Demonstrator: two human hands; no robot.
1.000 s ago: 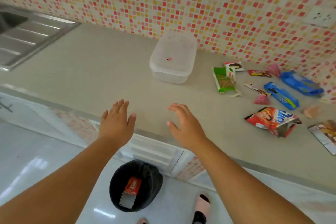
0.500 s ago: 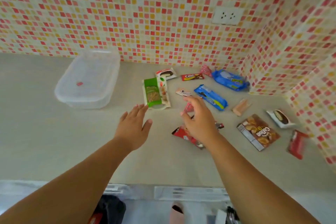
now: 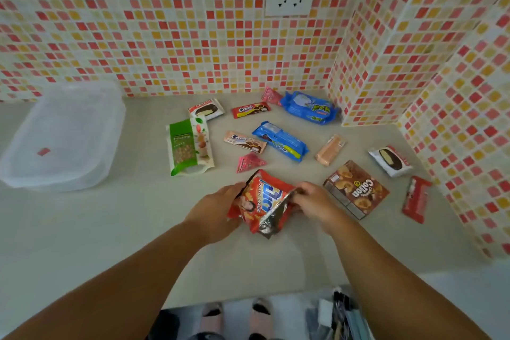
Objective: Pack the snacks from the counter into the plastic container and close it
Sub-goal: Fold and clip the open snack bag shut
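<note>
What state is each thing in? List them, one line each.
Plastic container: lid on, nothing packed yet.
Red chip bag: held in both hands.
Left hand: grip closed on the bag's left edge.
Right hand: grip closed on the bag's right edge.
Brown biscuit box: flat on the counter, untouched.
Wall socket: nothing plugged in.

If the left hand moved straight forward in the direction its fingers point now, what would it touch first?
The left hand already grips the red crinkled snack bag. Its fingers point up and right, so past the bag it would probably meet the small pink triangular packet first; depth is uncertain.
</note>
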